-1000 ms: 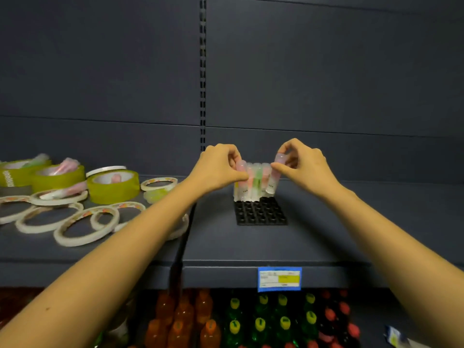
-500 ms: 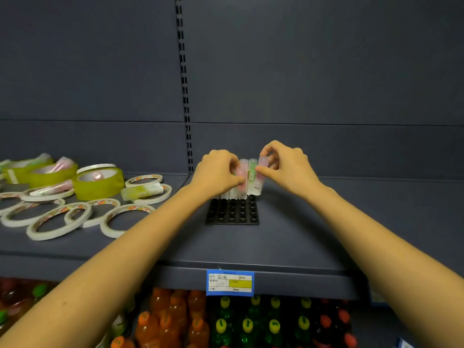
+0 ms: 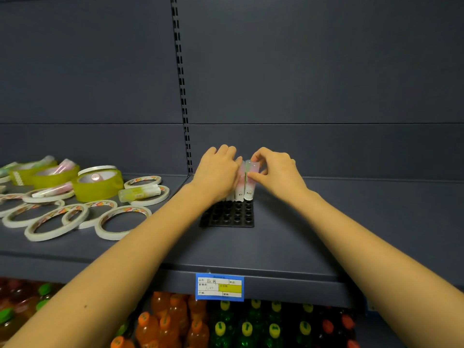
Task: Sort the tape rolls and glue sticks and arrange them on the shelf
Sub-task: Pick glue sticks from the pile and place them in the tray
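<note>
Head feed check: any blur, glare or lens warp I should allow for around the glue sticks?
Head view: glue sticks and black tray are sharp, with no motion blur on the left hand or right hand; light is dim and even, with only a small shine inside the yellow tape roll; the wide lens stretches the forearms toward the corners; bottles below sit in shadow.

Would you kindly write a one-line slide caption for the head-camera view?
Left hand and right hand grip upright glue sticks in the black tray; tape rolls lie leftward.

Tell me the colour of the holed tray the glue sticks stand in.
Black. The tray under the glue sticks shows best in the head view, the only one.
</note>
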The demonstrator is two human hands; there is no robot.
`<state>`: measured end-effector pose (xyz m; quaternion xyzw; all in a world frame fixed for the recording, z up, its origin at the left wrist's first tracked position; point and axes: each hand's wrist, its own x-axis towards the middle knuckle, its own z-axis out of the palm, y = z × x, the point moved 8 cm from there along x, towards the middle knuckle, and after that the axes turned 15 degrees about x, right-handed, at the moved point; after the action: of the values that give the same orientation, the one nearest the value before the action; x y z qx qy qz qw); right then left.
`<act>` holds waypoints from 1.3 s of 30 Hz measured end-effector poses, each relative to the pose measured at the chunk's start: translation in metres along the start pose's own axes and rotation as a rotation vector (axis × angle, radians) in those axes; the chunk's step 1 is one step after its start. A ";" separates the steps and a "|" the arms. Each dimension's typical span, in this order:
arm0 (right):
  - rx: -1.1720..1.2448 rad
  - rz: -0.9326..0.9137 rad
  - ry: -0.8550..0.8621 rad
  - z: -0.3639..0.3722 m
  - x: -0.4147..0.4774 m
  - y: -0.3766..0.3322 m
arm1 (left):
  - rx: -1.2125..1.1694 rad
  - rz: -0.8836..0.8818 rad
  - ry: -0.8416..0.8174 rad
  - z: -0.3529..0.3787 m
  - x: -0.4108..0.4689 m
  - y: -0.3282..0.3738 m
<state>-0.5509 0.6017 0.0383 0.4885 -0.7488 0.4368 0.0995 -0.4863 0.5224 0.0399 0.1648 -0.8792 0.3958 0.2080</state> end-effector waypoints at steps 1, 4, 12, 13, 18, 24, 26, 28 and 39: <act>0.002 0.006 -0.008 0.002 0.000 0.000 | -0.003 0.001 -0.004 0.001 -0.001 0.000; -0.028 0.010 -0.019 0.004 0.000 -0.002 | -0.040 -0.012 -0.022 0.006 -0.005 -0.002; -0.323 -0.036 -0.043 0.000 0.005 -0.013 | -0.196 -0.093 0.011 0.009 -0.021 -0.025; -0.341 -0.033 -0.056 -0.001 0.006 -0.014 | -0.219 -0.119 0.008 0.010 -0.024 -0.030; -0.454 -0.015 -0.152 -0.001 0.010 -0.024 | -0.272 -0.213 -0.001 0.011 -0.041 -0.061; -0.483 -0.074 -0.074 0.002 0.015 -0.059 | -0.285 -0.307 -0.051 0.021 -0.075 -0.109; -0.410 -0.115 -0.055 0.015 0.015 -0.078 | -0.288 -0.337 -0.078 0.029 -0.088 -0.128; -0.372 -0.149 -0.081 0.034 0.016 -0.097 | -0.302 -0.369 -0.091 0.037 -0.102 -0.145; -0.342 0.018 -0.188 0.151 0.037 -0.159 | -0.355 -0.421 -0.125 0.099 -0.172 -0.254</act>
<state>-0.3973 0.4421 0.0579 0.4967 -0.8223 0.2563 0.1068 -0.2463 0.3078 0.0547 0.3287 -0.8923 0.1729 0.2567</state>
